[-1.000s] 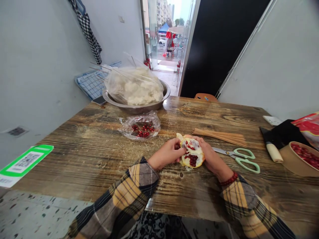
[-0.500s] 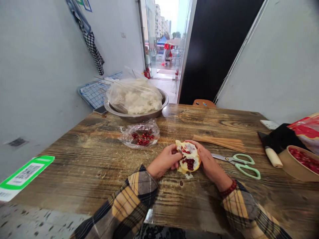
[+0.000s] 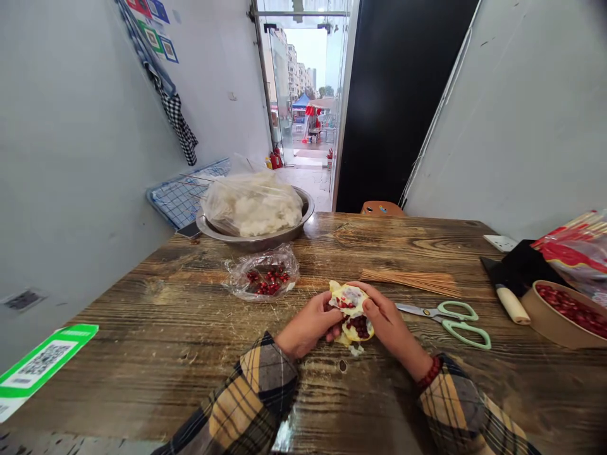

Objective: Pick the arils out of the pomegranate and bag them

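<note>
Between my hands is an opened pomegranate [image 3: 353,302], with pale yellow rind, white membrane and dark red seeds showing. My left hand [image 3: 310,323] grips its left side, the thumb close to the seeds. On the right side, my right hand [image 3: 386,319] is wrapped round the rind, its thumb bent over the top of the fruit. Small scraps of pale membrane [image 3: 355,349] lie on the wood just below. Beyond my left hand rests a clear plastic bag [image 3: 232,281] with loose red seeds in it.
Green-handled scissors [image 3: 436,312] and thin wooden skewers [image 3: 411,281] lie right of my hands. A paper bowl of red seeds [image 3: 569,309] stands at the far right, beside a wooden-handled knife [image 3: 512,304]. A metal basin [image 3: 256,243] holds bagged white stuff at the back.
The view has tilted up a little, so the table sits lower in the picture. My right thumb has come over onto the top face of the pomegranate. Both hands still hold the fruit.
</note>
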`<state>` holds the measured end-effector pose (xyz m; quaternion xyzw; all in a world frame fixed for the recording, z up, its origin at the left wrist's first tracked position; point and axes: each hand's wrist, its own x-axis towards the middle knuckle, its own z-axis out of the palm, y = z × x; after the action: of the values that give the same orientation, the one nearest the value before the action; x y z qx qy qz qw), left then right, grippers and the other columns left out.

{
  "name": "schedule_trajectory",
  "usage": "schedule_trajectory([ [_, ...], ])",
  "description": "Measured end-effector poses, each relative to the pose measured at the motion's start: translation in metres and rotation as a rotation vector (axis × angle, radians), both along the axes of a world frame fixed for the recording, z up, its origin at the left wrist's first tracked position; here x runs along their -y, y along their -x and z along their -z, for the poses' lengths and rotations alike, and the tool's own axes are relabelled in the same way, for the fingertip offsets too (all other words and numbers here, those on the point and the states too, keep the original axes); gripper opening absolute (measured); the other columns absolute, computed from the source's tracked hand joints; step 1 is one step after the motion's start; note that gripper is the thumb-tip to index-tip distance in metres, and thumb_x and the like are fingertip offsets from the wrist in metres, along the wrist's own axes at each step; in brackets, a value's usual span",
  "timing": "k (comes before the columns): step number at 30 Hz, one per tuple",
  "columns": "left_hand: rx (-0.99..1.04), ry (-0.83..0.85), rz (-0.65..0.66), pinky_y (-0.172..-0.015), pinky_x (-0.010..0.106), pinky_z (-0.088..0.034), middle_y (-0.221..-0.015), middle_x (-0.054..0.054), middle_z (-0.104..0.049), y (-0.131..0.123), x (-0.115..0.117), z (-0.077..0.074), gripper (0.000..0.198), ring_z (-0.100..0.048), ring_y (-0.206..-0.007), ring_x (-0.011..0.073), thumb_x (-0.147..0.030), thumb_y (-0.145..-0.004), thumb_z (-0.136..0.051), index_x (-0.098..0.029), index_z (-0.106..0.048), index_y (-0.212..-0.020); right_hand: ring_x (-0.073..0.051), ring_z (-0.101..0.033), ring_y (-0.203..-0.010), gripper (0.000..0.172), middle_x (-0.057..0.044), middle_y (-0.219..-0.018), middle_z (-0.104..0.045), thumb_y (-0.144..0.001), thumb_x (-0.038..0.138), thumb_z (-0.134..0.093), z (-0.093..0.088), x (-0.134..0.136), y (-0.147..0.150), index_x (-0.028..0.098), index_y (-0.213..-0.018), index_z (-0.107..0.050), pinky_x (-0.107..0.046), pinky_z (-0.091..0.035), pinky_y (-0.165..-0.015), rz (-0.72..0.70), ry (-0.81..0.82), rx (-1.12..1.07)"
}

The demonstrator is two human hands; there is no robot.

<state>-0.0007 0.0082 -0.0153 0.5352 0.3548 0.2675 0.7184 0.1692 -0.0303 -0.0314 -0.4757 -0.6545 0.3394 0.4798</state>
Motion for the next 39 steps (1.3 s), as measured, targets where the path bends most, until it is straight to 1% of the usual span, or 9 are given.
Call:
schedule_trajectory([
  [4,-0.021,0.004,-0.024,-0.035,0.013,-0.03,-0.066,-0.004,-0.054,-0.0024,0.0027,-0.0006,0.028,-0.043,-0.041,0.002,-0.029,-0.072,-0.065,-0.013,-0.055,-0.093,-0.023,-0.063,-0.097,0.043,-0.006,-0.111,-0.068,-0.093,0.049,-0.042,-0.0014,0.0019,0.0018,0.022,-0.121,-0.06,-0.032,-0.047,-0.085,0.047,-0.011,0.021],
  [8,0.03,0.069,-0.046,-0.034,0.014,-0.028,-0.063,-0.004,-0.053,-0.0041,0.0036,-0.0012,0.021,-0.043,-0.04,0.0029,-0.024,-0.073,-0.059,-0.014,-0.055,-0.091,-0.024,-0.062,-0.097,0.044,-0.005,-0.11,-0.069,-0.091,0.052,-0.043,-0.0008,0.0019,0.0,0.023,-0.118,-0.062,-0.033,-0.046,-0.086,0.063,0.021,-0.031],
  [11,0.11,0.155,-0.057,-0.033,0.015,-0.028,-0.063,-0.003,-0.054,-0.0038,0.0025,-0.0019,0.019,-0.045,-0.039,0.004,-0.019,-0.071,-0.054,-0.014,-0.054,-0.089,-0.024,-0.062,-0.1,0.045,-0.006,-0.112,-0.068,-0.09,0.056,-0.043,0.003,-0.0003,-0.0017,0.023,-0.115,-0.063,-0.035,-0.047,-0.088,0.078,0.069,-0.153],
  [14,0.172,0.209,-0.022,-0.034,0.015,-0.03,-0.062,-0.002,-0.054,-0.0026,0.0007,-0.0031,0.016,-0.048,-0.041,0.0055,-0.019,-0.071,-0.053,-0.013,-0.055,-0.086,-0.024,-0.063,-0.103,0.048,-0.006,-0.113,-0.069,-0.089,0.059,-0.044,0.0061,-0.0028,-0.0012,0.022,-0.114,-0.063,-0.037,-0.048,-0.09,0.081,0.143,-0.316],
  [19,0.206,0.241,0.0,-0.036,0.015,-0.031,-0.065,-0.001,-0.056,-0.0011,-0.0005,-0.0048,0.018,-0.048,-0.043,0.0049,-0.025,-0.074,-0.059,-0.013,-0.055,-0.086,-0.026,-0.066,-0.101,0.057,-0.008,-0.109,-0.072,-0.086,0.066,-0.043,0.0028,-0.0053,0.003,0.019,-0.109,-0.065,-0.04,-0.049,-0.091,0.076,0.291,-0.549],
  [22,0.227,0.243,-0.009,-0.037,0.014,-0.031,-0.065,0.0,-0.057,-0.0002,0.001,-0.0058,0.019,-0.049,-0.043,0.0048,-0.027,-0.074,-0.061,-0.014,-0.054,-0.086,-0.026,-0.066,-0.102,0.06,-0.009,-0.111,-0.071,-0.085,0.068,-0.041,0.0012,-0.0057,0.0039,0.019,-0.11,-0.065,-0.042,-0.05,-0.091,0.063,0.356,-0.624],
  [28,0.172,0.198,-0.022,-0.034,0.014,-0.028,-0.064,-0.001,-0.057,0.0007,0.0026,-0.0039,0.026,-0.047,-0.042,0.004,-0.035,-0.077,-0.064,-0.014,-0.052,-0.085,-0.026,-0.068,-0.1,0.059,-0.009,-0.111,-0.071,-0.086,0.067,-0.04,0.0029,-0.007,0.0019,0.02,-0.114,-0.062,-0.041,-0.051,-0.09,0.036,0.383,-0.653],
  [33,0.102,0.112,0.055,-0.035,0.014,-0.028,-0.062,-0.002,-0.056,0.0007,0.002,0.0009,0.039,-0.046,-0.043,0.0031,-0.045,-0.073,-0.07,-0.013,-0.053,-0.086,-0.026,-0.067,-0.101,0.058,-0.009,-0.112,-0.071,-0.086,0.067,-0.04,0.0019,-0.0072,0.0029,0.02,-0.111,-0.063,-0.041,-0.05,-0.091,0.056,0.379,-0.636],
  [39,0.11,0.085,0.062,-0.035,0.014,-0.029,-0.066,-0.003,-0.054,-0.0012,0.0025,0.0039,0.041,-0.043,-0.043,0.002,-0.045,-0.072,-0.071,-0.011,-0.055,-0.09,-0.025,-0.066,-0.097,0.052,-0.007,-0.106,-0.072,-0.085,0.064,-0.047,0.007,-0.007,0.0024,0.021,-0.109,-0.063,-0.039,-0.05,-0.088,0.067,0.279,-0.528],
])
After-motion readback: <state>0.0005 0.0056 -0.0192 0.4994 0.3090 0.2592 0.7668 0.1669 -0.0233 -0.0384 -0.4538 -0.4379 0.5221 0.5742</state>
